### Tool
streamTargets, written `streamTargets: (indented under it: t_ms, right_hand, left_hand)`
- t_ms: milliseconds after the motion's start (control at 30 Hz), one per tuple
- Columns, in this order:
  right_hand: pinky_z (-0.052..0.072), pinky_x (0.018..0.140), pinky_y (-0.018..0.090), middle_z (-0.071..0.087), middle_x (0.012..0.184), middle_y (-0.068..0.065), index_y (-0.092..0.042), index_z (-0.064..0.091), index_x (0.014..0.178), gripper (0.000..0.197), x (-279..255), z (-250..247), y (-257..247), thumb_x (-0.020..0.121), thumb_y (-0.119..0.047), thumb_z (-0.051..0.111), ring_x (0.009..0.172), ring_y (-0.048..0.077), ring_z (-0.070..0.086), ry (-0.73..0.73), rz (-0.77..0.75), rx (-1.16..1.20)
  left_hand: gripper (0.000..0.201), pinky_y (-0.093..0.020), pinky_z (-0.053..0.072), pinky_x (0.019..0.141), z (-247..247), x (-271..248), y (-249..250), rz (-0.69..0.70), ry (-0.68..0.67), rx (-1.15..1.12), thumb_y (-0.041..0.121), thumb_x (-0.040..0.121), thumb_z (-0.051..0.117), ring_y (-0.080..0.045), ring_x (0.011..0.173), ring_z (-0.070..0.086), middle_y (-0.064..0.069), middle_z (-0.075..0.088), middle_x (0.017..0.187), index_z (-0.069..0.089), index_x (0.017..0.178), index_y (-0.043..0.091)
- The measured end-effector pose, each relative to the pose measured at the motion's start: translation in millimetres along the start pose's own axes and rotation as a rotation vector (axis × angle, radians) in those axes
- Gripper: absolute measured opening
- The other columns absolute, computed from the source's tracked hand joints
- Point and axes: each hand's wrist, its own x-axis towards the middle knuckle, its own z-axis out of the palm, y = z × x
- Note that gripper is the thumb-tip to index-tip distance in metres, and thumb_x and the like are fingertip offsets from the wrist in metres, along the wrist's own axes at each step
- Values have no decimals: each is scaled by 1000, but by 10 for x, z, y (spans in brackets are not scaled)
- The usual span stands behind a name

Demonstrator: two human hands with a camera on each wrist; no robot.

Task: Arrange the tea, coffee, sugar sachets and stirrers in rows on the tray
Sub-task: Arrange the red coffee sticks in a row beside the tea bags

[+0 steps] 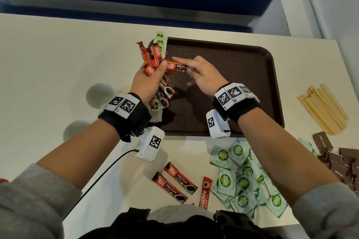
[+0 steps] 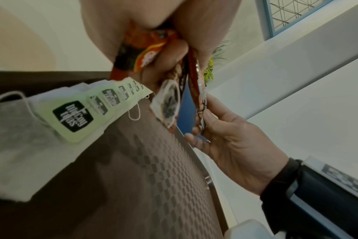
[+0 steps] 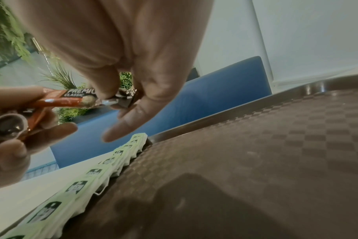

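Cream tabletop against a blue partition served as the workplace. At its centre the left hand was clenched around a bundle of red-and-orange coffee stick sachets, while the right hand pinched one end of a single red coffee stick drawn sideways from that bundle, above the dark brown textured plastic tray. Along the tray's left edge ran a row of pale green tea-bag tags, apparently the only row laid. By my reckoning the coffee row was just starting. Three red coffee sticks, the green-and-white sugar sachets and wooden stirrers lay on the table, not yet arranged.
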Motion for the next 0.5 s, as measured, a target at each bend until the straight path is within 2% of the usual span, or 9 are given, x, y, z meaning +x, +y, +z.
streamTargets:
  t_ms: [67,167,300,367,433,500]
  right_hand:
    - [55,74,17,37,91,-2,-30,52,132,44,18,-25,6,98,-5,42,85,10,46,10,-5,5]
    - [53,68,14,49,89,-6,-22,58,128,37,55,-52,57,94,-8,53,74,5,54,95,35,68]
    - [52,64,14,62,80,-3,-13,68,101,21,168,-103,158,81,-12,72,61,2,63,291,142,172]
    - [51,62,12,63,74,-4,-12,68,93,16,252,-140,212,79,-11,74,56,-1,62,337,176,186]
    - [54,66,16,64,73,-3,-13,68,91,12,345,-180,266,80,-10,72,59,2,63,350,210,187]
    - [54,67,16,64,74,-3,-13,68,91,10,443,-218,322,82,-10,71,61,6,63,367,255,176]
  left_hand:
    - [19,-33,53,90,3,30,0,9,-7,-1,30,87,67,-13,89,68,4,70,95,62,104,22]
    - [16,-39,54,91,21,84,8,-5,25,2,24,85,69,-15,84,69,4,71,89,62,100,22]
    - [18,-42,54,90,68,169,22,-10,68,46,27,85,68,-19,85,69,0,72,89,63,101,20]
    - [12,-38,53,90,86,212,38,-1,87,82,29,88,65,-15,82,68,6,69,83,61,98,23]
    - [15,-32,52,85,88,259,62,-5,114,113,29,90,62,-7,75,64,11,66,77,61,102,21]
    - [19,-30,53,83,86,306,80,-20,126,123,29,90,60,-7,75,64,11,66,78,62,107,19]
